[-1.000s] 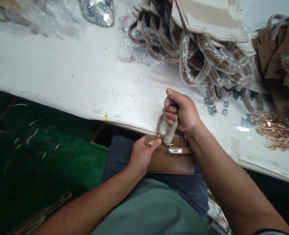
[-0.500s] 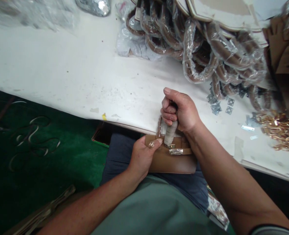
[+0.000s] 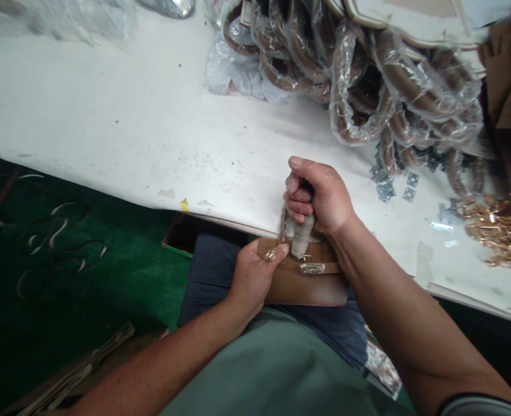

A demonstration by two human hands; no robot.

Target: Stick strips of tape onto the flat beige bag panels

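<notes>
A brown leather bag piece [image 3: 310, 289] with metal fittings lies across my lap, against the table's front edge. My left hand [image 3: 255, 271] grips its left end, thumb on top beside a shiny metal fitting [image 3: 269, 255]. In a fist, my right hand [image 3: 318, 193] holds an upright tool with a tape-wrapped handle [image 3: 302, 234]. The tool's lower end meets the leather near a small gold buckle; its tip is too small to make out. A strap with a plastic-wrapped metal end [image 3: 313, 268] runs to the right. Behind the tool rises a plastic-wrapped handle [image 3: 282, 225].
Plastic-wrapped brown handles [image 3: 359, 86] pile up at the back of the white table [image 3: 151, 127]. Small square metal plates [image 3: 384, 188] and a heap of gold-coloured metal parts [image 3: 504, 234] lie to the right. Cords [image 3: 60, 237] are on the green floor at left.
Both hands, the tool and the bag piece keep nearly the same position. The view has shifted slightly, so the pile on the table appears a little higher and further right.
</notes>
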